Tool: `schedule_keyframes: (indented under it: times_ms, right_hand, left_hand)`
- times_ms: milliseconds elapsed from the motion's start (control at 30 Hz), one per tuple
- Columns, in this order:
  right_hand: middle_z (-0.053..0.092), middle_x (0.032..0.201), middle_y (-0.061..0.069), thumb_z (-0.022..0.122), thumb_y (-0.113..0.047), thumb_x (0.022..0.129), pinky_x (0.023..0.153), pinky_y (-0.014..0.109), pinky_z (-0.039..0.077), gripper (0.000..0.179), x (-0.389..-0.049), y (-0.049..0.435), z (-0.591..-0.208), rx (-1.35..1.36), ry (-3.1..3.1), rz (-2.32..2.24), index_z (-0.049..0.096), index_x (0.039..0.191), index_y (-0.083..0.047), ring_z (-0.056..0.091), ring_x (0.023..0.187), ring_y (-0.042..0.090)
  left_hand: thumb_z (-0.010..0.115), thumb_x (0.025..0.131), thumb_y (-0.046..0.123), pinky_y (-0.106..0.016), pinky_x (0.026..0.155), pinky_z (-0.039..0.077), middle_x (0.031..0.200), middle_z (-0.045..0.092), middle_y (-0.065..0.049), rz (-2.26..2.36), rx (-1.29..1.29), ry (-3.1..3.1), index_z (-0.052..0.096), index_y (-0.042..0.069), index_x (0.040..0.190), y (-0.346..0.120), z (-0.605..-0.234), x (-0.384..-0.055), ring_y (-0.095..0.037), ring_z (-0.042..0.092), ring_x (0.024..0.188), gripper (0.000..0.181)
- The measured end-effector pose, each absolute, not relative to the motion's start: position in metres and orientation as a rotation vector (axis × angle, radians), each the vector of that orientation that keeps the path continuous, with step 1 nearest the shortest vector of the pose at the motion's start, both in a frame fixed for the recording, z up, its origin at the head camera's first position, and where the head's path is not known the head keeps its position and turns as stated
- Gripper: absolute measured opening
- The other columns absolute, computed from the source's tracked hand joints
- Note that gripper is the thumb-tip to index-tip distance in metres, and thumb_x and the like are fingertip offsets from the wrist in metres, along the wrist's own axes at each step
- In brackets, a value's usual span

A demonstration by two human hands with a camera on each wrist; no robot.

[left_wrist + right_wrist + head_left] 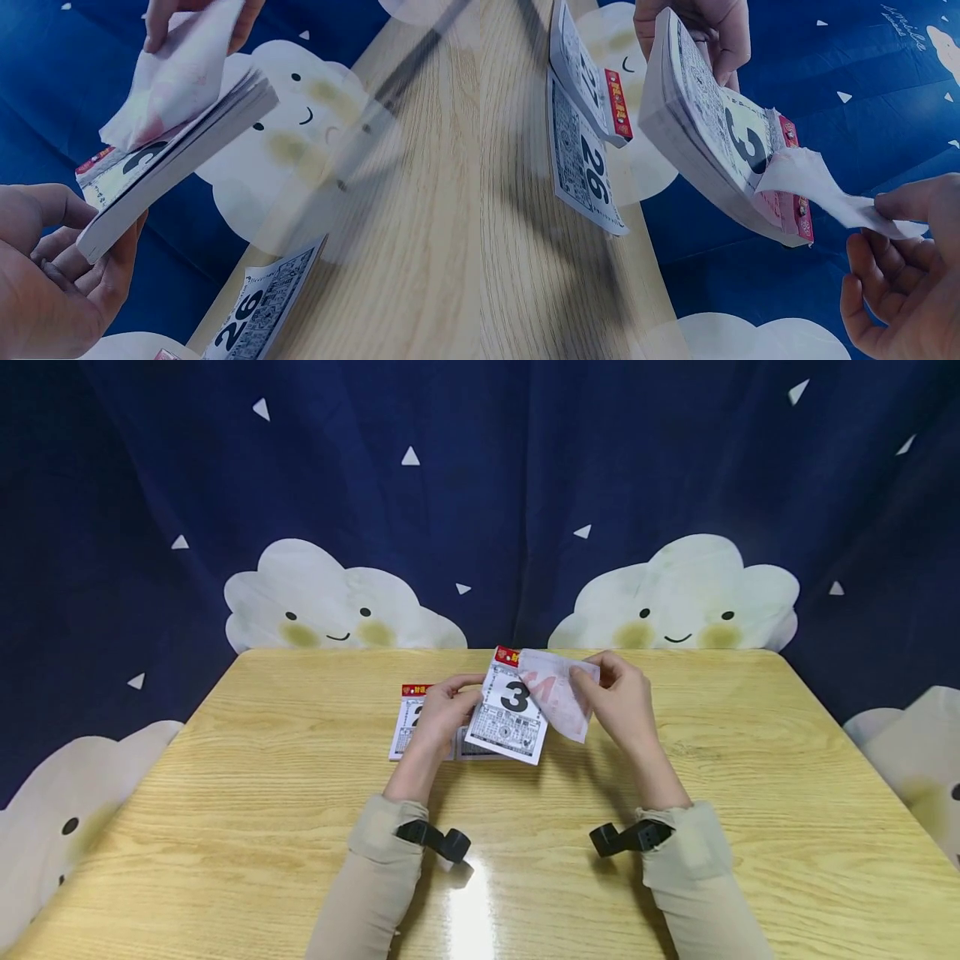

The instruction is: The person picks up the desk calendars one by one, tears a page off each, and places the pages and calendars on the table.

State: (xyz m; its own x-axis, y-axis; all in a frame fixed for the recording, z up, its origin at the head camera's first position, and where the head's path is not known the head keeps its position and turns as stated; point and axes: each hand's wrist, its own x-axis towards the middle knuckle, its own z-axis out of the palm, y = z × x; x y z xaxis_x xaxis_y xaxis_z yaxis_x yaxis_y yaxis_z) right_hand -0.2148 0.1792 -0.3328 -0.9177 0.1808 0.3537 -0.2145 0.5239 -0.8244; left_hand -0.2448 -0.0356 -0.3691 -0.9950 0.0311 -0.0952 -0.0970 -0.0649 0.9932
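Observation:
A thick tear-off calendar pad with a red header and a large black 3 is held up above the table, tilted. My left hand grips it by its left side, thumb on the front and fingers behind. My right hand pinches the corner of a thin top sheet, pulled up and folded over to the right so its pale back shows. In the right wrist view the sheet's other end still meets the pad near the red header.
Under my left hand, on the wooden table, lie a second calendar pad marked 27 and a sheet marked 26 beside it. A dark blue curtain with cloud faces hangs behind the table's far edge.

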Motion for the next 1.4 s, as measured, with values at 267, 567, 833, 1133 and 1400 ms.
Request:
schedule_keyframes:
  times_ms: [267, 567, 833, 1133, 1400]
  right_hand:
    - [0.056, 0.068, 0.004, 0.062, -0.02, 0.082, 0.047, 0.02, 0.035, 0.017, -0.215, 0.1801, -0.3323, 0.01, -2.372, 1.356, 0.065, 0.085, -0.004, 0.045, 0.057, 0.008]
    - [0.055, 0.064, -0.004, 0.063, -0.018, 0.081, 0.049, 0.019, 0.036, 0.016, -0.2158, 0.1811, -0.3328, -0.008, -2.361, 1.373, 0.066, 0.084, -0.003, 0.046, 0.057, 0.005]
    - [0.052, 0.061, -0.005, 0.062, -0.017, 0.081, 0.047, 0.019, 0.034, 0.014, -0.2176, 0.1817, -0.3337, -0.022, -2.356, 1.356, 0.066, 0.082, -0.003, 0.044, 0.055, 0.005]
    - [0.05, 0.057, -0.01, 0.061, -0.017, 0.081, 0.044, 0.019, 0.033, 0.014, -0.2182, 0.1848, -0.3331, -0.04, -2.337, 1.38, 0.067, 0.083, -0.004, 0.043, 0.052, 0.005]
    - [0.05, 0.057, -0.01, 0.062, -0.018, 0.081, 0.044, 0.02, 0.032, 0.014, -0.2186, 0.1854, -0.3331, -0.027, -2.341, 1.381, 0.067, 0.082, -0.005, 0.041, 0.052, 0.005]
  left_hand:
    - [0.054, 0.08, 0.004, -0.021, 0.056, 0.049, 0.078, 0.064, -0.005, 2.234, -0.106, 2.07, 0.064, 0.007, 0.111, -0.0378, -0.3675, -0.2448, -0.009, 0.058, 0.061, 0.033]
    - [0.056, 0.08, 0.004, -0.02, 0.054, 0.049, 0.081, 0.065, -0.005, 2.263, -0.152, 2.015, 0.066, 0.007, 0.109, -0.0383, -0.3681, -0.2448, -0.009, 0.059, 0.061, 0.03]
    - [0.056, 0.08, 0.004, -0.019, 0.051, 0.046, 0.074, 0.064, -0.001, 2.267, -0.192, 1.998, 0.066, 0.009, 0.109, -0.0386, -0.3706, -0.2474, -0.006, 0.057, 0.057, 0.031]
    - [0.056, 0.08, 0.004, -0.018, 0.053, 0.046, 0.073, 0.063, 0.002, 2.276, -0.2, 1.978, 0.065, 0.009, 0.111, -0.0402, -0.3705, -0.2474, -0.006, 0.056, 0.058, 0.034]
    - [0.056, 0.079, 0.003, -0.02, 0.054, 0.046, 0.074, 0.064, 0.0, 2.345, -0.237, 1.928, 0.063, 0.007, 0.113, -0.0376, -0.3684, -0.2476, -0.006, 0.057, 0.059, 0.035]
